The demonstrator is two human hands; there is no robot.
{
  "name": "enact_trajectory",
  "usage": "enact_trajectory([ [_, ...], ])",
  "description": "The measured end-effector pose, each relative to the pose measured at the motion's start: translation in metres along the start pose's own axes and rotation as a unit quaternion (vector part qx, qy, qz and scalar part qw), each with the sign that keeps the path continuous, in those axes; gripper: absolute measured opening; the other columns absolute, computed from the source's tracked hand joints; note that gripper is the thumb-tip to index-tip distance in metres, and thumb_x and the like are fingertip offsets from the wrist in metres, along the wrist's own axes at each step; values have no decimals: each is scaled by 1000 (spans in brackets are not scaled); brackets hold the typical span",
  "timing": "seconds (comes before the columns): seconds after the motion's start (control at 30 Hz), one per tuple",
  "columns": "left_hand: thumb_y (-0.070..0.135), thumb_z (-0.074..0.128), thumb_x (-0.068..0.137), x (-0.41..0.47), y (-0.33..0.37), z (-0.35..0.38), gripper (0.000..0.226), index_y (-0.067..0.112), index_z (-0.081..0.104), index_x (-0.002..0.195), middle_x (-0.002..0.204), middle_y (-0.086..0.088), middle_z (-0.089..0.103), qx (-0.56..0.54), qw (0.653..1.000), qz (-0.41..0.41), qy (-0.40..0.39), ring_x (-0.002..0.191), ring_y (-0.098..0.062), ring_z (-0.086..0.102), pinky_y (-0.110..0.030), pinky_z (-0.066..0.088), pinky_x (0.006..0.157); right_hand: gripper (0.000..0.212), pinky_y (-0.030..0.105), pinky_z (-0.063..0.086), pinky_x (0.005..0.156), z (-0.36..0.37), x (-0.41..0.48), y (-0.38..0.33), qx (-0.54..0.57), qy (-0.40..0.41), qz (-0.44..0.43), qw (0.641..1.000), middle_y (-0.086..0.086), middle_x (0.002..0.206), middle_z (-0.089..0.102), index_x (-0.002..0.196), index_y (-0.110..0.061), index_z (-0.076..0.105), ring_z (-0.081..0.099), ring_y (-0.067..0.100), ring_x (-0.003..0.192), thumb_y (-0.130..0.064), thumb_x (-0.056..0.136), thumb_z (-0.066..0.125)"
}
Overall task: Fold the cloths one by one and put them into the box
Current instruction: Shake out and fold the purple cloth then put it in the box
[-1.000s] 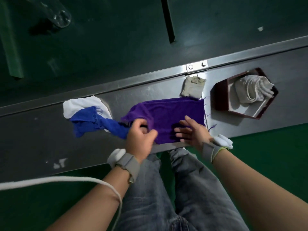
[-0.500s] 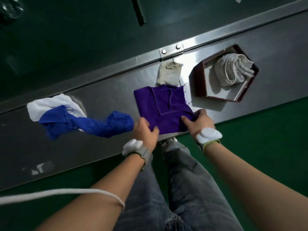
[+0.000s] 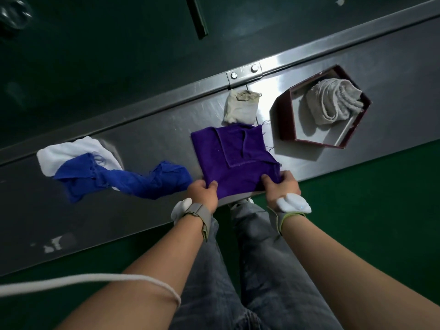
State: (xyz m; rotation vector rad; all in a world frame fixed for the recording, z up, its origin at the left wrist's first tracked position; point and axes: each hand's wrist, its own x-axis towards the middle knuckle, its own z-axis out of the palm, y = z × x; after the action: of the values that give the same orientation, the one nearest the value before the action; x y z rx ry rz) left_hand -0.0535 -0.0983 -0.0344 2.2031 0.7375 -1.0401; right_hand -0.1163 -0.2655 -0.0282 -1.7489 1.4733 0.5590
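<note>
both hands (image 3: 240, 190) gripping purple cloth (image 3: 234, 158)

The room is dim, with deep green-black murk filling the far side. Light falls from above and from the far side onto the steel tabletop (image 3: 147, 139), leaving a bright glare streak along its far rim near the bolted bracket (image 3: 244, 73). The hexagonal box (image 3: 285, 120) throws a soft shadow toward the near edge and to its left. The wide-angle lens bends the tabletop's straight edges and stretches the forearms at the bottom. A glass object (image 3: 14, 14) at top left is blurred.
</note>
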Motion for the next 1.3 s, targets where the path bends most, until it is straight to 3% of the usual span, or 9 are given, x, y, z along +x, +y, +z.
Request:
enact_trajectory([
  [0.23,12,54,91,1,-3,-9,13,10,53,104,94,-6,60,20,1000,-3,0,77,-21,52,-30,39,71,20,32,53,51,12,-31,-23,364,-102,92,921,6,57,51,57,-15,53,52,21,53,-8,72,64],
  [0.37,16,71,71,-11,-8,-16,59,16,38,121,115,-12,50,92,987,121,49,84,-21,50,-26,39,64,19,28,54,48,12,-37,-18,377,-172,114,903,5,63,53,62,-16,56,55,17,56,-4,77,59],
  [0.5,64,70,49,-19,-10,-9,92,21,34,122,110,-9,44,337,882,318,89,94,-27,45,-36,44,68,14,28,55,50,3,-32,-8,393,-154,149,894,12,72,58,73,-11,55,58,24,59,-3,83,53],
  [0.63,77,57,49,-17,-3,4,95,17,38,120,105,-11,48,390,858,324,85,91,-30,48,-42,45,70,21,26,56,49,-1,-40,-9,460,-250,171,835,15,85,63,102,-7,58,65,21,57,-6,83,48],
  [0.73,49,73,58,-17,-5,3,76,15,41,118,105,-10,50,348,872,333,91,92,-30,50,-41,44,69,29,24,57,52,-4,-44,-14,489,-296,179,801,15,95,62,112,-7,56,64,21,66,-8,85,43],
  [0.93,13,63,78,-6,-20,-29,36,15,41,107,100,-9,57,275,911,289,109,81,-29,57,-40,40,69,23,28,55,51,-8,-40,-8,480,-263,175,818,9,80,65,97,-10,64,58,24,66,-8,81,47],
  [1.03,15,52,89,0,-29,-36,23,16,38,107,104,-9,54,340,891,287,89,84,-29,57,-41,42,73,21,36,47,56,2,-24,8,275,-102,111,950,8,59,52,62,-14,53,48,24,63,-12,80,62],
  [1.13,27,53,89,2,-31,-35,31,18,32,110,107,-10,49,354,897,262,45,79,-29,56,-39,46,64,31,39,46,68,12,-15,19,53,-57,43,996,7,69,57,71,-12,51,51,23,67,-35,79,70],
  [1.3,44,65,68,-2,-32,-31,62,25,29,115,99,5,44,250,936,247,22,71,-16,55,-25,42,51,48,31,45,79,28,-24,19,13,-3,26,1000,4,98,65,106,-21,53,61,29,93,-46,72,75],
])
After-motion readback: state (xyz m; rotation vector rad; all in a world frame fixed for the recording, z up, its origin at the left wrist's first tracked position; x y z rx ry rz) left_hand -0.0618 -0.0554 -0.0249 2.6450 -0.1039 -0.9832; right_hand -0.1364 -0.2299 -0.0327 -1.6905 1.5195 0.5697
